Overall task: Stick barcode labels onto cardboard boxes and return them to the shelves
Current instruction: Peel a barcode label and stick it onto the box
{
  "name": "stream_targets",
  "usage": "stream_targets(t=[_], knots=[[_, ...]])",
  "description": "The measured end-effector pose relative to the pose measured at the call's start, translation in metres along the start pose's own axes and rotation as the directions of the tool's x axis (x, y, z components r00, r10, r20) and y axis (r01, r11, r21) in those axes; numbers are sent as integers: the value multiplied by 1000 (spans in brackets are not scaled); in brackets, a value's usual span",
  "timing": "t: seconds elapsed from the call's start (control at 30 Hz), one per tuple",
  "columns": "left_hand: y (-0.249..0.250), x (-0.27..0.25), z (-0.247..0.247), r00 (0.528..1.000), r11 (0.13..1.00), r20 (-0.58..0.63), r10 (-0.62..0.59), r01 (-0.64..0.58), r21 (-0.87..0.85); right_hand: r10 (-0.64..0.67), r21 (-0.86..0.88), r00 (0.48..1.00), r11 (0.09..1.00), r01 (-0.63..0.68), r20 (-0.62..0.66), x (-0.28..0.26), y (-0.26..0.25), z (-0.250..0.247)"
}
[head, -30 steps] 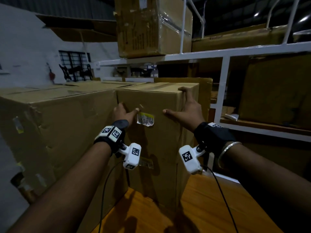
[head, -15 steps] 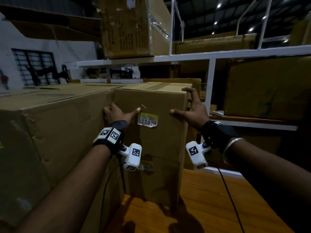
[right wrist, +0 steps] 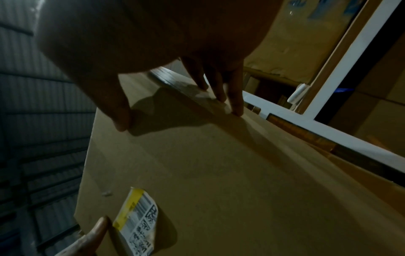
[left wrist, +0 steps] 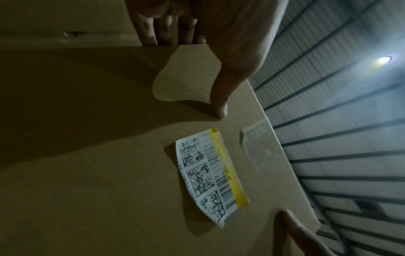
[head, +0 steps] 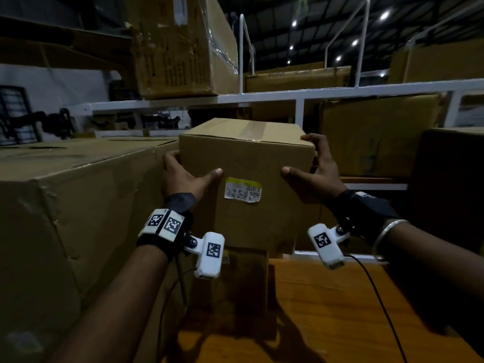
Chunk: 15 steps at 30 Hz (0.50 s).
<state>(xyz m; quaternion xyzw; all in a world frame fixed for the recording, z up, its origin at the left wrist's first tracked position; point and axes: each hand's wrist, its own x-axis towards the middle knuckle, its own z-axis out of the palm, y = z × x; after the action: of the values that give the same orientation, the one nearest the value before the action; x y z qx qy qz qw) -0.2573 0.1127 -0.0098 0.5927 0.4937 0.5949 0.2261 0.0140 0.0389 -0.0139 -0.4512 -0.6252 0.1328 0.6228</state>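
Observation:
I hold a brown cardboard box (head: 246, 158) between both hands in front of the shelves. A white barcode label (head: 243, 189) with a yellow strip is stuck on its front face. My left hand (head: 183, 176) grips the box's left edge, thumb on the front and fingers round the side. My right hand (head: 314, 176) grips the right edge near the top corner. The left wrist view shows the label (left wrist: 210, 175) below my thumb (left wrist: 221, 104). In the right wrist view the label (right wrist: 138, 218) sits low on the box (right wrist: 219, 173). Another box (head: 246, 284) stands under it.
A big cardboard box (head: 78, 205) stands close on the left. The white shelf frame (head: 298, 111) runs behind, with boxes above (head: 178, 48) and a box on the right (head: 377, 137). A dark box (head: 450, 179) is at far right. A wooden surface (head: 327, 297) lies below.
The box has come out from beside the big box and closer to me, its taped top now showing. Both hands have shifted from the front face to its side edges.

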Motion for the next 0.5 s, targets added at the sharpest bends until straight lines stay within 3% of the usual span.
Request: stream_targets(t=[0.23,0.5], knots=[[23,-57,14,977,985,128,171,-168,-36,-17,-73,988,997,6,-151,-43,-17,-51],[52,-126,47,941,959,203,270,-281,26,-32,-135,978,991,4,-206,-91,-22,-126]])
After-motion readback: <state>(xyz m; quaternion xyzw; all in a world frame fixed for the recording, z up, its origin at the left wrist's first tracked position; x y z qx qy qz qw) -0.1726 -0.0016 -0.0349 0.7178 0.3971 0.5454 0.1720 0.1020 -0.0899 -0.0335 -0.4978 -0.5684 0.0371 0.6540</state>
